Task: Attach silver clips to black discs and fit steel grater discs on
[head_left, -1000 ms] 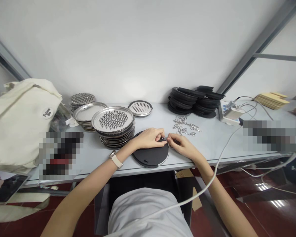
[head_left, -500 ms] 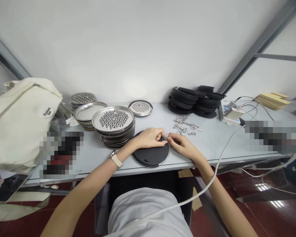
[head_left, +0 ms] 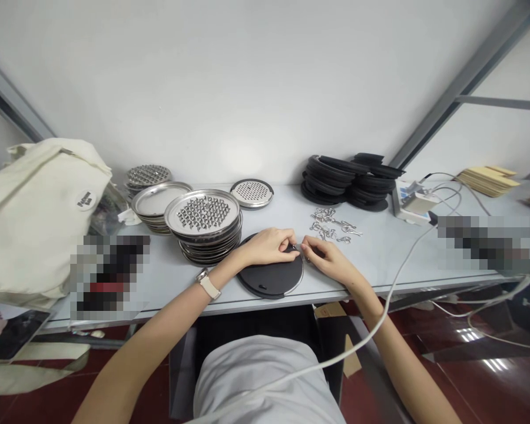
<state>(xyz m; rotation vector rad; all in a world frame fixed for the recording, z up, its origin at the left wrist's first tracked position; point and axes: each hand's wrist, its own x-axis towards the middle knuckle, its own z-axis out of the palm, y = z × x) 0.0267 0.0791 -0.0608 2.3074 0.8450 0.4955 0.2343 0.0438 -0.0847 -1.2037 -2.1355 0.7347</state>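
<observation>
The left hand is nearly closed, thumb and forefinger narrowly spaced at a small metal piece by the edge of the black disc; whether it grips the piece cannot be determined. The right hand has its fingertips drawn together just beside the same edge; anything between them is too small to identify. The black disc lies flat near the front edge of the grey table, partly under the left hand. A stack of metal graters stands just beside the disc. A perforated grater lies farther back, near the pale wall. Loose metal clips are scattered in front of piled black rings. A power strip sits beside the pile, and a cream bag occupies the left end. The floor is dark red and glossy.
</observation>
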